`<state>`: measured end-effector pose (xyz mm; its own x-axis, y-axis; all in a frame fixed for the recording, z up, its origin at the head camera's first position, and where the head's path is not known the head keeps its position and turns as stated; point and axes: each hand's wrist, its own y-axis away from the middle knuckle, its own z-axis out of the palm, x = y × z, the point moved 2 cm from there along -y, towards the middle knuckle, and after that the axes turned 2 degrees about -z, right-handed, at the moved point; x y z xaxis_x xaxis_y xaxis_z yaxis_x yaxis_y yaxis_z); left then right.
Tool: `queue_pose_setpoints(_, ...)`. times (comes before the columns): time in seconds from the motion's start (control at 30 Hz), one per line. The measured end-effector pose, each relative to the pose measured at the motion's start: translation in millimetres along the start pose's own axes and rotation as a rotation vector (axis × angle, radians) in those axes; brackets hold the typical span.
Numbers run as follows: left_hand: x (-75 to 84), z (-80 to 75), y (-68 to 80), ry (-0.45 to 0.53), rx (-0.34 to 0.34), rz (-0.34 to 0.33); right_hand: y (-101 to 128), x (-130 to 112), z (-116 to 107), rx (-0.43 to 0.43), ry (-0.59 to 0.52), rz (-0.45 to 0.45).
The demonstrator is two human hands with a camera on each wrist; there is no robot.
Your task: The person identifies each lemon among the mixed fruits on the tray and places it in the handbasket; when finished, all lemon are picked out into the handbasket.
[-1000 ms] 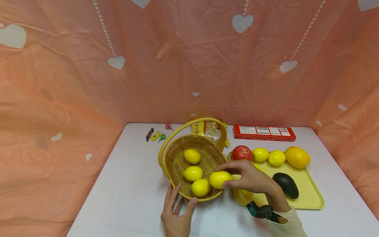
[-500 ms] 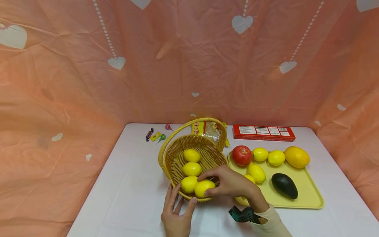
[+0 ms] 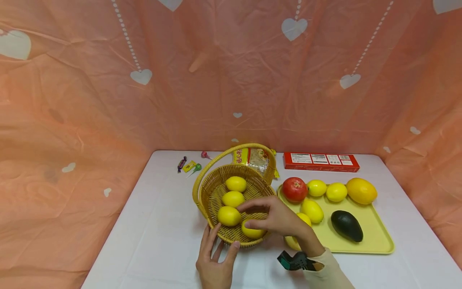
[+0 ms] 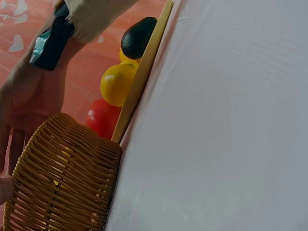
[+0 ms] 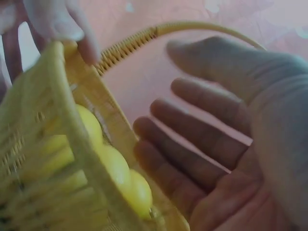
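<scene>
A wicker basket [image 3: 216, 174] with an arched handle stands in the middle of the table, holding several yellow lemons [image 3: 233, 199]. My left hand [image 3: 215, 267] grips its near rim, thumb and a fingertip at the edge. My right hand [image 3: 279, 216] reaches over the basket's right side, with a lemon [image 3: 252, 229] lying beneath its fingers. In the right wrist view that hand [image 5: 207, 139] has its fingers loosely extended and holds nothing. Through the left wrist view, the basket's woven wall [image 4: 62, 178] shows close up.
To the right lies a yellow tray [image 3: 375, 237] with a pomegranate [image 3: 295, 190], an avocado [image 3: 347, 226], an orange-yellow mango-like fruit [image 3: 361, 191] and several lemons. Behind are a red box [image 3: 321, 161] and a food packet [image 3: 258, 159]. Wrapped candies [image 3: 189, 166] and lollipops sit at the back left.
My right hand has carried a lemon leftward from near the tray into the basket and let go of it. The lemons inside have shifted. The left hand stays at the rim.
</scene>
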<state>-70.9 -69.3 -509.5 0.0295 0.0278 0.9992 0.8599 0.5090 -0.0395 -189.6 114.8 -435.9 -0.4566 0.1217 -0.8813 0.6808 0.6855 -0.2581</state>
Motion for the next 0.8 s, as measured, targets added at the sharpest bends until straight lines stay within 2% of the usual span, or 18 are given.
queue_pose_setpoints(0.17, 0.6, -0.1, 0.1, -0.007, -0.003, -0.017, 18, 7, -22, 0.085, -0.147, -0.012)
queue_pose_setpoints(0.33, 1.2, -0.6, 0.4, -0.012, -0.003, -0.014, 47, 17, -43, 0.168, -0.233, 0.007)
queue_pose_setpoints(0.67, 1.3, -0.2, 0.8, -0.013, -0.004, -0.020, 133, 32, -74, 0.291, -0.261, 0.042)
queue_pose_setpoints(0.8, 0.9, 0.1, 0.5, -0.018, 0.006, -0.012, 165, 35, -86, 0.339, -0.233, 0.081)
